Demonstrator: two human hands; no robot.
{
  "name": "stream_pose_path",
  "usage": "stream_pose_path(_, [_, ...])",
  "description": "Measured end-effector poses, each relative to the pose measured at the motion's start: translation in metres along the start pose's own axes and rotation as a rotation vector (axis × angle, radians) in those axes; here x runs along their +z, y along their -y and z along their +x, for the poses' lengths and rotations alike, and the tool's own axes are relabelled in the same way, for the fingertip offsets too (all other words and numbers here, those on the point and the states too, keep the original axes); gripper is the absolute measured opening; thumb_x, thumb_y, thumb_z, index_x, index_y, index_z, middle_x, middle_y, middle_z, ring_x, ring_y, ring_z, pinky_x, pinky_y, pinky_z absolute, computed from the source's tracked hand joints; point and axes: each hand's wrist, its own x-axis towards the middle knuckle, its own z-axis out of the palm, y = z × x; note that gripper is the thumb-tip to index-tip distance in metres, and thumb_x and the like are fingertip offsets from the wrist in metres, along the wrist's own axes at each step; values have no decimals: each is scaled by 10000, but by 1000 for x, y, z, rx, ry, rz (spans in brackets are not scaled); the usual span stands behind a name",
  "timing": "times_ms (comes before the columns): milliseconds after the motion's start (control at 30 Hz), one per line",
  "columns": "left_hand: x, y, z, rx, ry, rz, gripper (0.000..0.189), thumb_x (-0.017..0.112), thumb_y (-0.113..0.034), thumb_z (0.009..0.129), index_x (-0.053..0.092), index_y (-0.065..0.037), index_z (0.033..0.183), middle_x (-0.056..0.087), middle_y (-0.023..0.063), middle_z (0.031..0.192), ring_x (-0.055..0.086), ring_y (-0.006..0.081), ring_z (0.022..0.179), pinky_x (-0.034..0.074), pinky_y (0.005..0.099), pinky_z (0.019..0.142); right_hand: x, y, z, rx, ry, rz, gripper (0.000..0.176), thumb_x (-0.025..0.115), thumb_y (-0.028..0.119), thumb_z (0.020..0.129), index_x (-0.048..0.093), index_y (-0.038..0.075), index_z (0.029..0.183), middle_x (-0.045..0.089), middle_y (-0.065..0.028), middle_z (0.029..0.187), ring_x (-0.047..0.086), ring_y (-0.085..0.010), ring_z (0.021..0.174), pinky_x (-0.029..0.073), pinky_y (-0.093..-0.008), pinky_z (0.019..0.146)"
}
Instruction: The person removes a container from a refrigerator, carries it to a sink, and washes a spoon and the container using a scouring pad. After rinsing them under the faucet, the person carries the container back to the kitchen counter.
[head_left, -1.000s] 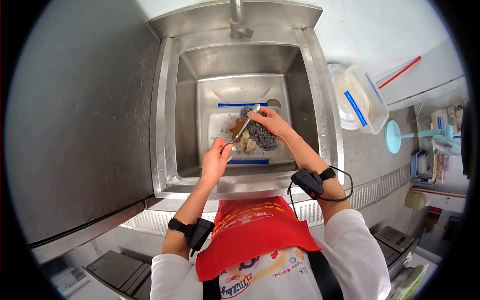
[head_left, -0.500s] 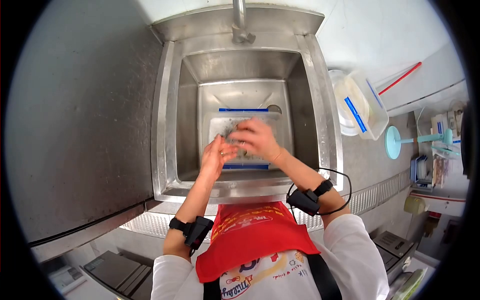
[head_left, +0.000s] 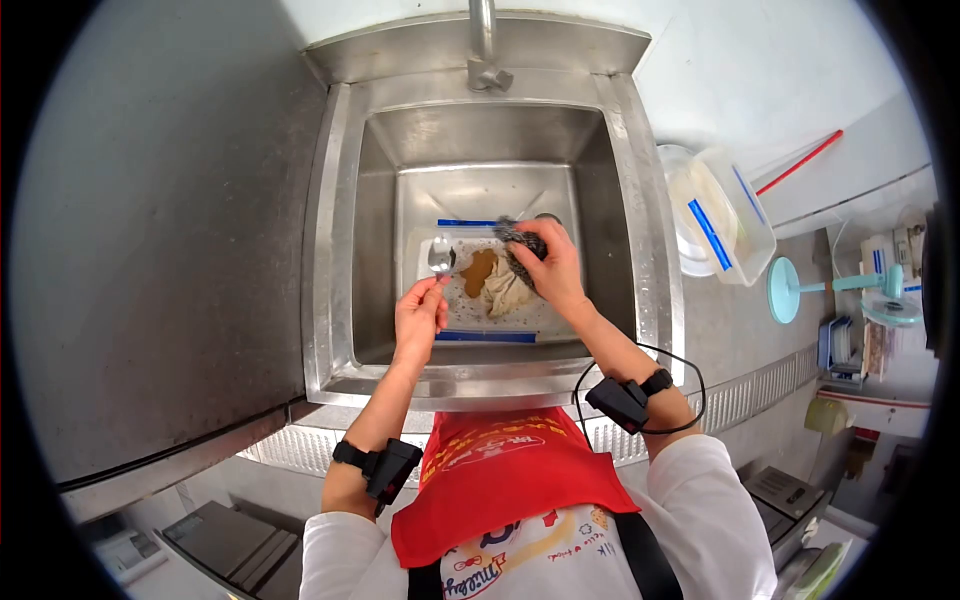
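Observation:
My left hand (head_left: 419, 317) pinches a metal spoon (head_left: 441, 255) by its handle, bowl pointing away from me. In my right hand (head_left: 556, 266) is a dark steel wool scourer (head_left: 517, 238), to the right of the spoon and apart from it. Both hands are over a clear plastic tub with blue clips (head_left: 487, 337) on the sink floor. Inside the tub lie a crumpled beige cloth (head_left: 508, 290) and a flat brown piece (head_left: 480, 272) whose kind I cannot make out. Dark specks are scattered around them.
The steel sink (head_left: 343, 230) has high walls around the tub. A faucet (head_left: 487, 70) comes down at its back edge. On the right stand a clear plastic container with blue clips (head_left: 745, 225) and a light blue round-ended tool (head_left: 785, 287). A dark metal panel (head_left: 180, 230) rises on the left.
My hands, close together before, have moved apart. The spoon and the scourer now show plainly, one in each hand. The brown piece and beige cloth between them have come into view.

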Motion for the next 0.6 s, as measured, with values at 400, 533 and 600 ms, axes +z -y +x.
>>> stream_pose_path(400, [32, -7, -12, 86, 298, 227, 173, 530, -168, 905, 642, -36, 913, 430, -68, 591, 327, 8, 495, 234, 170, 427, -64, 17, -32, 161, 4, -27, 226, 595, 112, 815, 561, 27, 1021, 577, -95, 902, 554, -176, 810, 444, -265, 723])
stream_pose_path(533, [36, -8, 2, 1, 367, 87, 211, 477, -121, 914, 577, -7, 1060, 505, -19, 675, 347, 29, 504, 260, 185, 439, -151, 47, -52, 491, 50, 289, 224, 565, 110, 861, 541, 32, 1070, 574, 2, 913, 503, -72, 845, 418, -219, 752])
stream_pose_path(600, [25, 6, 23, -59, 445, 16, 275, 447, -67, 903, 504, -22, 1168, 589, 57, 856, 493, 78, 598, 378, 208, 503, -185, 47, -76, 608, 101, 333, 220, 546, 142, 884, 532, 38, 1078, 559, 20, 904, 489, -54, 848, 406, -211, 760])
